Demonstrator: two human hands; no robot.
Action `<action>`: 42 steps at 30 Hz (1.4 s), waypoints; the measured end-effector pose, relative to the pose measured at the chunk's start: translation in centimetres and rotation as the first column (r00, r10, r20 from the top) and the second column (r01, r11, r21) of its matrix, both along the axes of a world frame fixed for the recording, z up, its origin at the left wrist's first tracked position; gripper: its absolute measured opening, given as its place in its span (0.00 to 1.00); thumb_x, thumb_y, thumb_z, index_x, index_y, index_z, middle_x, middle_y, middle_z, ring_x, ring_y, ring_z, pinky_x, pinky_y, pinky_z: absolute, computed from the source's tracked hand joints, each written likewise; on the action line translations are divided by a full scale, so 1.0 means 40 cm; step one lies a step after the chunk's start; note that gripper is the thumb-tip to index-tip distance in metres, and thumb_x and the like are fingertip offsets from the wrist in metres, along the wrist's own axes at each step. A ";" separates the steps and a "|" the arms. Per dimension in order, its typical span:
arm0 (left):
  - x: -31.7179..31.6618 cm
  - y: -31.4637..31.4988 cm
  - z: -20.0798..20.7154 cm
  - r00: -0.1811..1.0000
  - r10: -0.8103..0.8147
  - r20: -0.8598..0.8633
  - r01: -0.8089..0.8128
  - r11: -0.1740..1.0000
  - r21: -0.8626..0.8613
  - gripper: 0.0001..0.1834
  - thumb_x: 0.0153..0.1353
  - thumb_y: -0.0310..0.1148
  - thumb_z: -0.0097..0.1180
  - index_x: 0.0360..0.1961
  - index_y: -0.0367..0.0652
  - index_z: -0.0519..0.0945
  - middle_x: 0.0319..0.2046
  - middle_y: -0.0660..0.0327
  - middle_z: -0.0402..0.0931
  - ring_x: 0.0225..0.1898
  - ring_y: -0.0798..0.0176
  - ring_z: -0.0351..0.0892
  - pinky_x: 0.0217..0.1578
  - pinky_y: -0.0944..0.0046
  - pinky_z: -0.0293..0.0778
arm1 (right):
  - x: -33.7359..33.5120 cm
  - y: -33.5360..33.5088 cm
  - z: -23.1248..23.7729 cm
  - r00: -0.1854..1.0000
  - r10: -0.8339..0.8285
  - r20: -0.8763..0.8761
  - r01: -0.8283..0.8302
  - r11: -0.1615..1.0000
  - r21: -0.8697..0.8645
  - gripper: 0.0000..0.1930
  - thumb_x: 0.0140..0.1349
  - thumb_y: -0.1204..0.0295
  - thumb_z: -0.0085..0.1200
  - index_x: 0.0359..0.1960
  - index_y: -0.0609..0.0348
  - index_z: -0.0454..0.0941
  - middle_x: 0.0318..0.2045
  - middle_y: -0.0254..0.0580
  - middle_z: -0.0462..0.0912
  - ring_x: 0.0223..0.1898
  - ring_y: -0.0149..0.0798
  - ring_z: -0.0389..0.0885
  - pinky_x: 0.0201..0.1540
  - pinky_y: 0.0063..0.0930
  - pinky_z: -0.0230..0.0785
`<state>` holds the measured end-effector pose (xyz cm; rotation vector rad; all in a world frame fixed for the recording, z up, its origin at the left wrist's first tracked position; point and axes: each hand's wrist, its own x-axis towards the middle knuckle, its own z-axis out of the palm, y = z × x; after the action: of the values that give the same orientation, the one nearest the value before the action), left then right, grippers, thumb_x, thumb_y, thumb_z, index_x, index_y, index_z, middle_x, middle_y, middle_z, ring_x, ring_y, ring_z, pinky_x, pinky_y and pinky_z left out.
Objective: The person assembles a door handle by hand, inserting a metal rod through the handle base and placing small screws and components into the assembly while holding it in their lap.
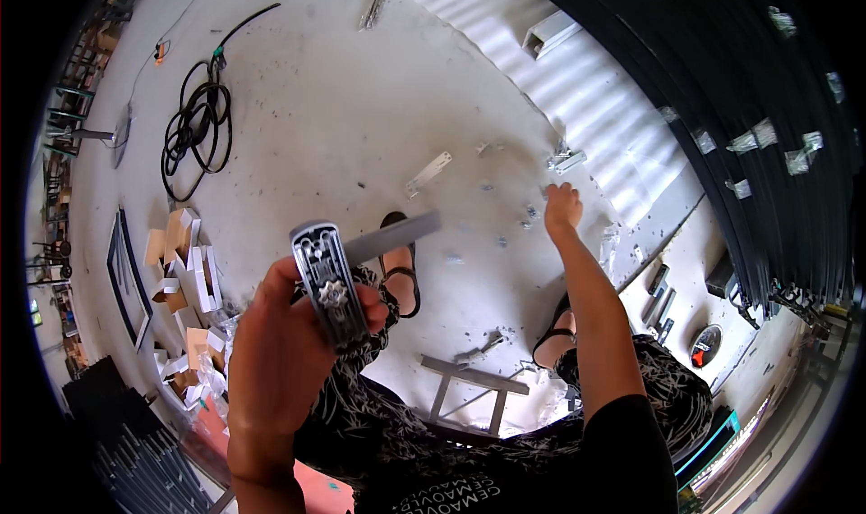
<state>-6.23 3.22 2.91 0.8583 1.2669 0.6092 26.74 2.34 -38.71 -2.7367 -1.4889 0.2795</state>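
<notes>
My left hand [287,338] is closed around a door handle [332,284], raised in front of me. Its narrow plate has a rounded silver rim, a dark ribbed hollow side and a star-shaped metal piece; a flat grey lever [392,236] sticks out to the right. Farther off, my right hand [564,209] is stretched low over the floor, its fingers curled together. What they hold, if anything, is hidden. Just beyond its fingertips lie small silver metal fittings [568,162]. A pale flat metal plate [428,173] rests on the floor between the hands.
Small bagged parts [530,214] are scattered ahead of my sandalled feet. Coiled black cable [198,126] and opened cardboard boxes [185,252] lie left. Dark long profiles [722,108] are stacked right, beside white sheeting [577,90]. A small stool [474,379] stands near my legs.
</notes>
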 end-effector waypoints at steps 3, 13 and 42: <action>0.012 0.014 -0.013 0.990 0.087 0.111 -0.073 0.990 -0.120 0.13 0.65 0.24 0.47 0.48 0.34 0.62 0.38 0.46 0.77 0.40 0.56 0.80 0.45 0.62 0.78 | 0.065 -0.020 -0.040 0.995 -0.010 0.102 0.011 1.000 -0.012 0.06 0.59 0.71 0.49 0.33 0.49 0.80 0.39 0.42 0.78 0.43 0.47 0.78 0.42 0.40 0.74; 0.008 0.001 -0.031 0.903 0.041 0.427 0.013 0.992 -0.124 0.20 0.68 0.43 0.42 0.54 0.40 0.63 0.41 0.45 0.75 0.43 0.52 0.78 0.49 0.50 0.72 | 0.118 -0.026 0.141 0.395 -0.220 -0.892 0.374 0.925 -0.062 0.04 0.56 0.77 0.55 0.33 0.61 0.78 0.32 0.41 0.81 0.31 0.32 0.79 0.31 0.25 0.73; 0.186 -0.050 -0.089 0.732 -0.191 0.654 0.298 0.953 -0.055 0.23 0.59 0.25 0.58 0.53 0.46 0.63 0.43 0.61 0.72 0.45 0.64 0.74 0.45 0.60 0.73 | -0.195 -0.260 1.046 0.712 0.696 -0.096 -0.386 0.502 0.774 0.16 0.46 0.82 0.61 0.40 0.57 0.80 0.36 0.42 0.79 0.37 0.43 0.78 0.39 0.30 0.73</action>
<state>1.20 1.22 -0.66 0.5877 0.5447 0.5162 18.93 -8.07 3.13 -1.4206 -1.8017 0.1834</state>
